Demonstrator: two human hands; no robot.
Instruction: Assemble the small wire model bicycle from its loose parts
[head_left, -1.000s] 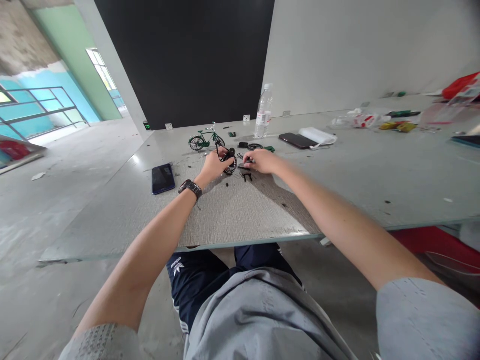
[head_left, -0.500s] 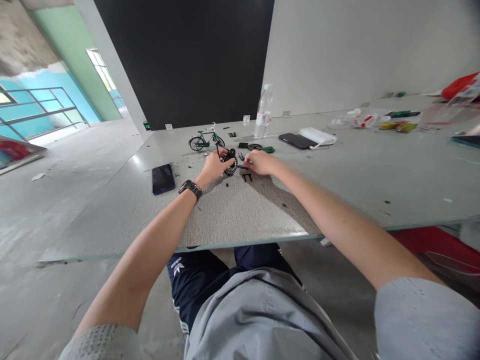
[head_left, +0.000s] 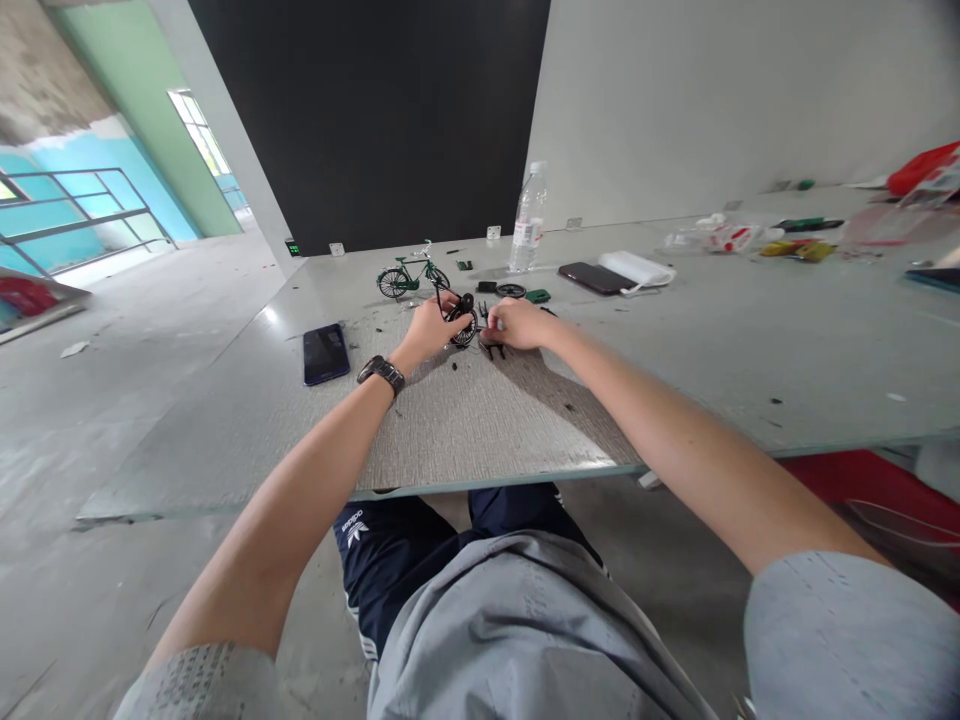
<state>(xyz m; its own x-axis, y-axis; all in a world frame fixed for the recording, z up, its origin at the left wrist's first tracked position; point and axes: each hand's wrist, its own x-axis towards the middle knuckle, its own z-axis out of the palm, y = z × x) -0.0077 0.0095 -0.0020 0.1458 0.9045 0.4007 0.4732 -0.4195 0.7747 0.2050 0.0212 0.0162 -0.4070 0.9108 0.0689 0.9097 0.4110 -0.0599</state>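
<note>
Grey table (head_left: 712,350) | black wheeled part (head_left: 469,329) | held, jutting rightward from left grip (head_left: 432,330)

Over my table (head_left: 750,330), my left hand (head_left: 429,330) held a wheel assembly (head_left: 465,328), left of my right hand (head_left: 521,325). Beyond stood a model bicycle (head_left: 411,283), a bottle (head_left: 528,232) farther right; one phone (head_left: 325,353) lay left, a second phone (head_left: 592,278) far right.

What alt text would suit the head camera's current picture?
A person's left hand holds a black wheeled piece; the right hand is close by, among small dark parts on a table. Beyond stand a green toy bike and a bottle.
</note>
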